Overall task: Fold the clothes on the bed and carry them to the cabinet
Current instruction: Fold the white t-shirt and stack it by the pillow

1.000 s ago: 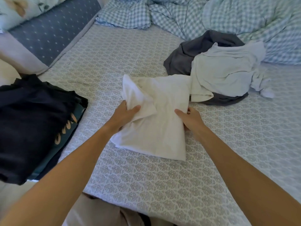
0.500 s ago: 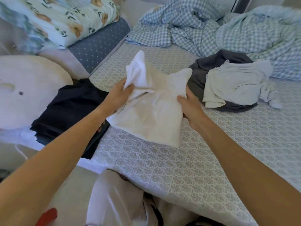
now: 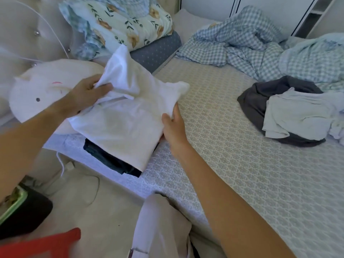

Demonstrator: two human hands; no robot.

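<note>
A folded white garment (image 3: pixel 128 116) hangs just above the dark folded pile (image 3: pixel 111 162) at the bed's left edge and covers most of it. My left hand (image 3: pixel 87 94) grips the garment's upper left part, where a loose flap sticks up. My right hand (image 3: pixel 172 125) pinches its right edge. On the right of the bed (image 3: pixel 232 155) lies an unfolded dark grey garment (image 3: pixel 255 101) with a pale crumpled one (image 3: pixel 297 112) on top.
A round white plush cushion (image 3: pixel 37 90) sits left of the pile. Floral pillows (image 3: pixel 126 25) and a blue dotted one (image 3: pixel 158 51) lie at the head. A checked duvet (image 3: pixel 251 45) is bunched at the back. A white cabinet (image 3: pixel 307 15) stands beyond.
Both hands have lifted the white garment off the middle of the bed and carried it left, to above the dark pile. The camera has swung left too.
</note>
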